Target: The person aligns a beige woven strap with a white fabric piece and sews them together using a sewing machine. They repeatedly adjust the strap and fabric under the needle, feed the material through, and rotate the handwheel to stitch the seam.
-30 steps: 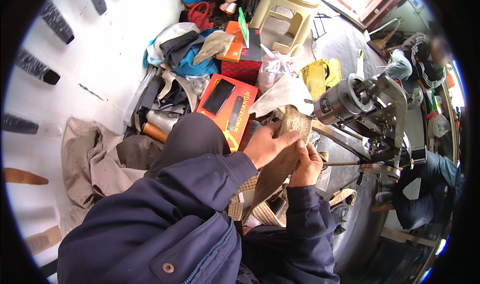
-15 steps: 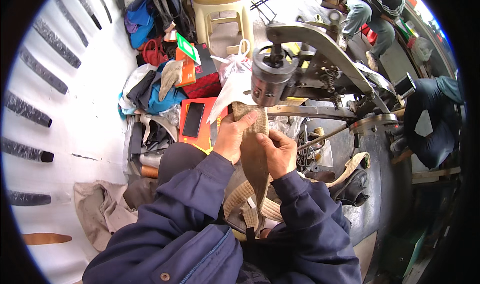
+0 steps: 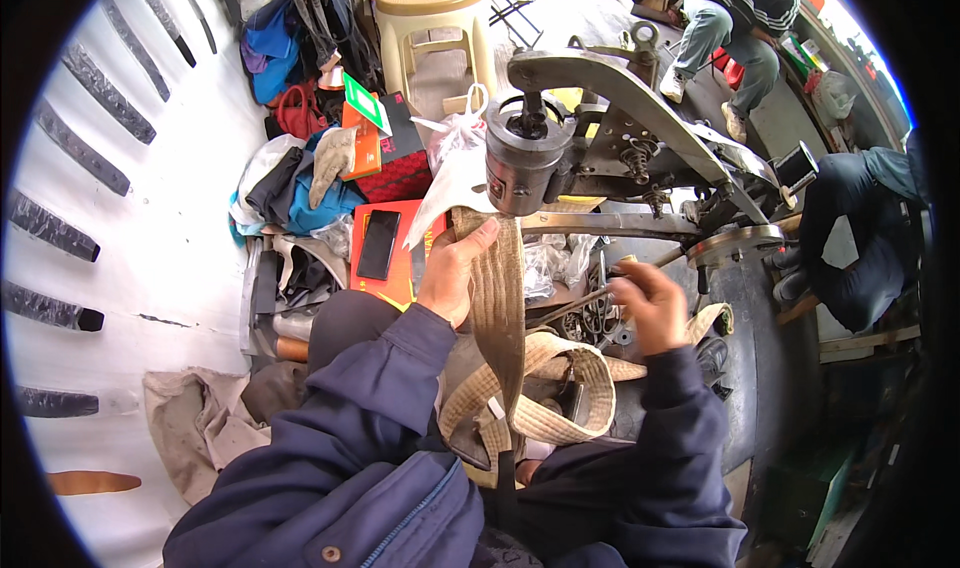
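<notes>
My left hand (image 3: pixel 452 276) grips the upper part of a wide, ribbed beige-brown webbing strap (image 3: pixel 497 288), thumb on top, just below the dark metal cylindrical head of a hand-operated sewing machine (image 3: pixel 522 163). The strap's upper end runs under that head, its contact point hidden. Its lower length hangs down and curls in a loose loop (image 3: pixel 590 388) over my lap. My right hand (image 3: pixel 652 306) is off the strap, raised to its right by a thin metal rod, with curled fingers apart and nothing visible in them.
The machine's arm and handwheel (image 3: pixel 735 245) extend rightward. A black phone (image 3: pixel 379 245) lies on a red-orange box at left, near piled bags and clothes. A beige stool (image 3: pixel 432 18) stands behind. Scissors (image 3: pixel 607 318) lie right of the strap. Two people sit at the right.
My right hand has let go of the strap and moved right. The strap's lower part has spread into a wider loop. My left hand keeps its hold near the machine head.
</notes>
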`<action>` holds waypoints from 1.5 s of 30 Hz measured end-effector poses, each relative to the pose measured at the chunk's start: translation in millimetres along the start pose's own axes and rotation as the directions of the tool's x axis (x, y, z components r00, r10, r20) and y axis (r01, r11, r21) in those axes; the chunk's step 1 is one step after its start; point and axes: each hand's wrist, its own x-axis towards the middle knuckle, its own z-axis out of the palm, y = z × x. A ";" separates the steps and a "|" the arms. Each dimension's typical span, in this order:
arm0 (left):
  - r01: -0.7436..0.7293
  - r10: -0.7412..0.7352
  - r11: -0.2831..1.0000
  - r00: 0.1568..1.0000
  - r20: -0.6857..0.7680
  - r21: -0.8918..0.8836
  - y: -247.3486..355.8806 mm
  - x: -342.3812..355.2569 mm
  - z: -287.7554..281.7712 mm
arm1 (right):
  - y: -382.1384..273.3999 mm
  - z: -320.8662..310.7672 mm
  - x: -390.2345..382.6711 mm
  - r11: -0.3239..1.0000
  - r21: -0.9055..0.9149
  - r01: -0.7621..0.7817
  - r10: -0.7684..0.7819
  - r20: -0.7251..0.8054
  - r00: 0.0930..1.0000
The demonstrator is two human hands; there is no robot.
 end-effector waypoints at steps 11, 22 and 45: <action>0.020 -0.020 1.000 0.999 -0.036 0.010 2.0 3.7 5.2 | 117.8 -108.0 55.0 0.734 -0.613 -0.294 0.067 -0.365 0.928; -0.007 0.012 0.996 0.998 -0.056 0.092 -4.3 9.5 -0.5 | 32.2 -105.4 27.0 0.830 -0.547 0.106 -0.324 -0.320 0.890; -0.041 0.045 0.992 0.998 -0.034 0.122 0.4 14.0 0.9 | 154.0 -224.3 73.1 0.791 -0.598 -0.128 -0.283 -0.543 0.791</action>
